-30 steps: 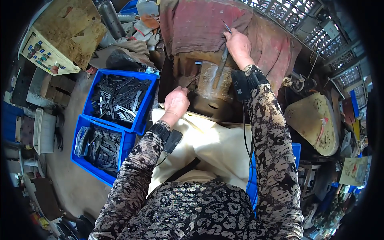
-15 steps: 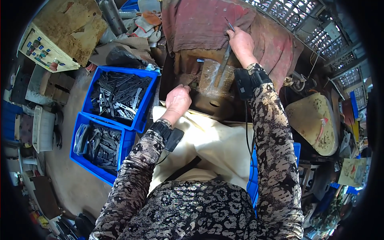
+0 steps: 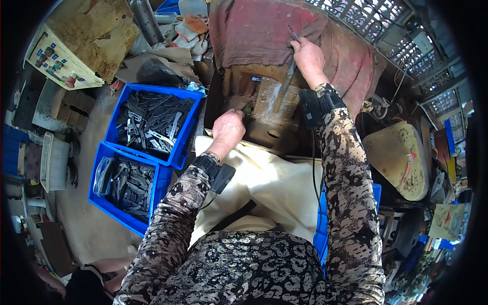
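Note:
My left hand is closed at the front edge of a brown, grimy machine bed. A small thin dark piece pokes out past its fingertips; the rest is hidden. Higher up on the right, my right hand pinches a thin dark pointed piece that sticks up beyond the fingers. Just below that hand a grey metal rod slants down to a wet, pale brown block. Whether the right hand also touches the rod, I cannot tell.
Two blue crates of dark and silvery flat metal parts stand at the left. A reddish cloth drapes the machine's back. A control box is upper left, a worn stool seat right. Another person shows at lower left.
Both hands hold nearly the same places and grips. Another person has come into view at the lower left. The whole view has shifted slightly.

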Tool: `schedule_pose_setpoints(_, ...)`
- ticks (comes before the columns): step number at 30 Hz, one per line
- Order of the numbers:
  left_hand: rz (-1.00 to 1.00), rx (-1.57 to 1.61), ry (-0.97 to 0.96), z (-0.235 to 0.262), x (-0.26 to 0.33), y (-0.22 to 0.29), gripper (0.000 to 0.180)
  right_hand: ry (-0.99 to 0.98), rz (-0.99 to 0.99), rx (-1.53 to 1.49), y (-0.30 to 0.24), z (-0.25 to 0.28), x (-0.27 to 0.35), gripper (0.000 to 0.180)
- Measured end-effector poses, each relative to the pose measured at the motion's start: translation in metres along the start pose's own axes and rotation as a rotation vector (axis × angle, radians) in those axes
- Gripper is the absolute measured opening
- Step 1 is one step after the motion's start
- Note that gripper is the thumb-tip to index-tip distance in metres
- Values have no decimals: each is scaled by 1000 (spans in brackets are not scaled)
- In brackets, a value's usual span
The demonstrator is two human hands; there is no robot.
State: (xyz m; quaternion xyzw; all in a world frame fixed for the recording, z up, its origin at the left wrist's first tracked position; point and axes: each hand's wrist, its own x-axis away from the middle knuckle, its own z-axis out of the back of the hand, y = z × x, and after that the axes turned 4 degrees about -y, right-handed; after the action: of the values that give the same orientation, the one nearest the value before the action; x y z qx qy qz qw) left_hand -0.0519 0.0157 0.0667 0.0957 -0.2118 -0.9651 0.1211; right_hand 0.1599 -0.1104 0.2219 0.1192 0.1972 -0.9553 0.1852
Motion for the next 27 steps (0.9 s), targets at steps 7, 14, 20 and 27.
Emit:
schedule_pose_setpoints(7,-3,29,24,-1,-4,2,17,27,-18,-10,5,5,2,30)
schedule_pose_setpoints(14,-117,211,137,-4,-15,-7,28,121,177,-336,18,24,94,28)
schedule_pose_setpoints(20,-169,220,217,-2,-37,-7,33,48,300,-494,13,24,235,14)
schedule_pose_setpoints(27,-271,-195,-237,-5,-53,-1,24,-163,410,-362,29,21,322,31)
